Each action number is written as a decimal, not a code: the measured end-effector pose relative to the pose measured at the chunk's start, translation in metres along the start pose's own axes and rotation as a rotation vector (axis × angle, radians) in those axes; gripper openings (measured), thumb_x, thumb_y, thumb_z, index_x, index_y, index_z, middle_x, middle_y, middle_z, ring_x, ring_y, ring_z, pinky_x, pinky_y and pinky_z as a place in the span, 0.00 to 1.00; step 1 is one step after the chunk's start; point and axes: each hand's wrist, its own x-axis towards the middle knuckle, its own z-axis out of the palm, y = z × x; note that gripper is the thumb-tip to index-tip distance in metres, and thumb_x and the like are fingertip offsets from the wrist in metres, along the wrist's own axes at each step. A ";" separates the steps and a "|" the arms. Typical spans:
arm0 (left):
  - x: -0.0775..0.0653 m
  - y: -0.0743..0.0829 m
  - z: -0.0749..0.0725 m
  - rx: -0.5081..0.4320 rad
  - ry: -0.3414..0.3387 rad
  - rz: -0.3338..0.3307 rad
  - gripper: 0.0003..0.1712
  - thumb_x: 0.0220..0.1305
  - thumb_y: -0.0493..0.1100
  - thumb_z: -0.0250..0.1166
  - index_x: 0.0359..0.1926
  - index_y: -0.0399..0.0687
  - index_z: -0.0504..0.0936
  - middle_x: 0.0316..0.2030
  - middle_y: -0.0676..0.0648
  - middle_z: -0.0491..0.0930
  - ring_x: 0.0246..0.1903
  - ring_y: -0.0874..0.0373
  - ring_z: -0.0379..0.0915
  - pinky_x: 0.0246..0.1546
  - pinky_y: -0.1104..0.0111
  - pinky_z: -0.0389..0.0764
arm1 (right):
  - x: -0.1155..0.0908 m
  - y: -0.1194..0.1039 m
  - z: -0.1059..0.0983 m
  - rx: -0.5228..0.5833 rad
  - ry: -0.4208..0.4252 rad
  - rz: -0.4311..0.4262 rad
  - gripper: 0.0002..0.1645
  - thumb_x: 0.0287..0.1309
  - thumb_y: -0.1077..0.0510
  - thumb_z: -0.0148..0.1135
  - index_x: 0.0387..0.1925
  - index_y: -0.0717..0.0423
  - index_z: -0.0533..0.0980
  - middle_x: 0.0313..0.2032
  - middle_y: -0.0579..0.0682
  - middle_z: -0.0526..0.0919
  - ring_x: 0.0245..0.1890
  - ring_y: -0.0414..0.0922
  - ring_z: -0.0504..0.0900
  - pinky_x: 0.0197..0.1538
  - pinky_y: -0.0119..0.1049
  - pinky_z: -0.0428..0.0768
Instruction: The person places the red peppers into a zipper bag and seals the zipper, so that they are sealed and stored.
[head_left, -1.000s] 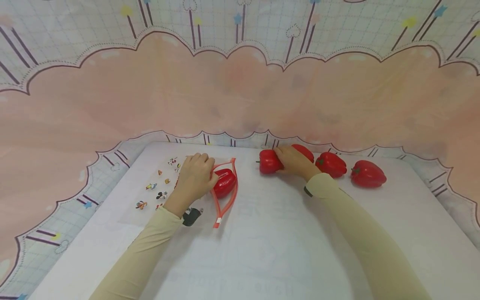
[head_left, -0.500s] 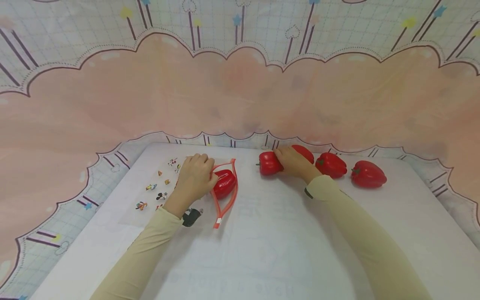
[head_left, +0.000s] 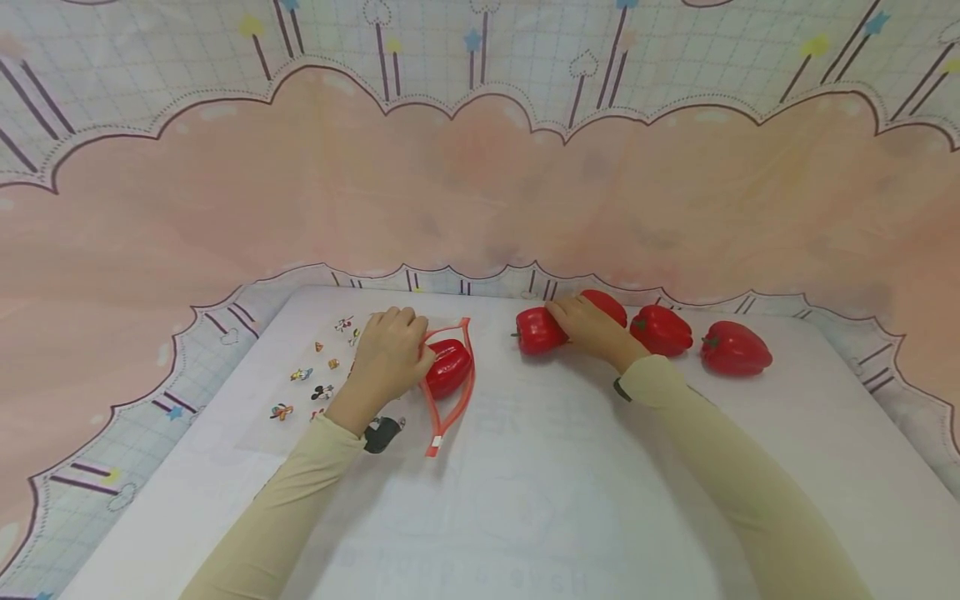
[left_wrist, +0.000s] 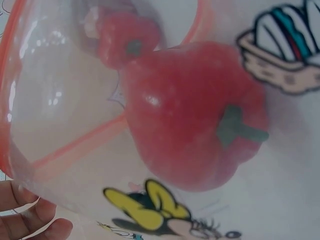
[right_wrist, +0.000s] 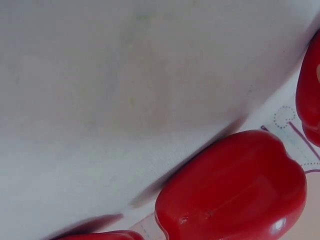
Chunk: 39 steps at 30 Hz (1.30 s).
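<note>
A clear zip bag (head_left: 302, 375) printed with cartoon figures lies on the left, its orange-red zip edge (head_left: 471, 387) spread apart. Inside the mouth rests one red bell pepper (head_left: 450, 367); the left wrist view shows that pepper (left_wrist: 195, 120) and its green stem through the film. My left hand (head_left: 390, 354) pinches the upper side of the bag by its mouth, fingers (left_wrist: 30, 220) curled at the film. To the right of the opening, my right hand (head_left: 596, 329) grips another red bell pepper (head_left: 540, 331), stem pointing left. Its thumb is hidden in the head view.
Behind the right hand sits a partly covered red pepper (head_left: 606, 307). Two more, a nearer pepper (head_left: 662, 330) and a farther-right pepper (head_left: 737, 348), lie along the back of the white table (head_left: 525, 500). A patterned cloth (head_left: 480, 183) hangs behind.
My right hand and the pepper in it have shifted slightly toward me. The left hand and the bag have stayed in place.
</note>
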 end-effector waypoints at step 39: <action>0.000 -0.001 0.000 0.008 0.003 -0.001 0.11 0.51 0.41 0.62 0.35 0.39 0.80 0.29 0.43 0.78 0.34 0.49 0.72 0.44 0.57 0.77 | -0.014 -0.057 -0.024 -0.062 0.227 -0.158 0.43 0.37 0.55 0.77 0.58 0.59 0.71 0.49 0.55 0.81 0.51 0.51 0.79 0.51 0.40 0.81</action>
